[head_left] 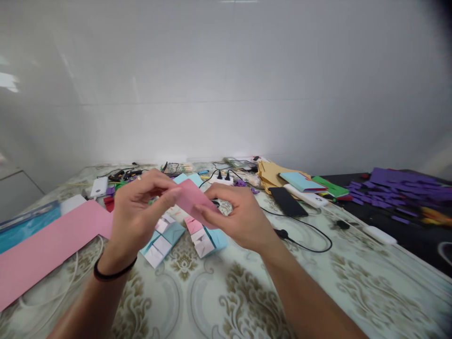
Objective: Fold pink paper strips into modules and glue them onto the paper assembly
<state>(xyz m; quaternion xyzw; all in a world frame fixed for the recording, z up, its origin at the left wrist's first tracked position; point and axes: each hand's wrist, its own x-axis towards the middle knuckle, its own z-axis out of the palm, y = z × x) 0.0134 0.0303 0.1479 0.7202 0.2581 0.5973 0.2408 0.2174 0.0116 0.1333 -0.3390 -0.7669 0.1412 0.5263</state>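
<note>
Between my two hands, raised above the table, is a small pink piece of paper (193, 200). My left hand (139, 207) pinches its left end between thumb and fingers. At the other end, my right hand (235, 212) grips it with the thumb on the near face. On the cloth below lie two folded paper pieces: a light blue and white one (164, 240) under the left hand, and a pink, white and blue one (205, 238) beside it. Part of each is covered by my hands or the pink paper.
Large pink paper (60, 240) spreads across the left over a blue package (33, 228). A black phone (287, 201), yellow envelopes (278, 172) and a power strip (221, 179) stand farther back. Purple paper pieces (399, 188) cover the dark surface at right. A black cable (314, 247) loops on the cloth.
</note>
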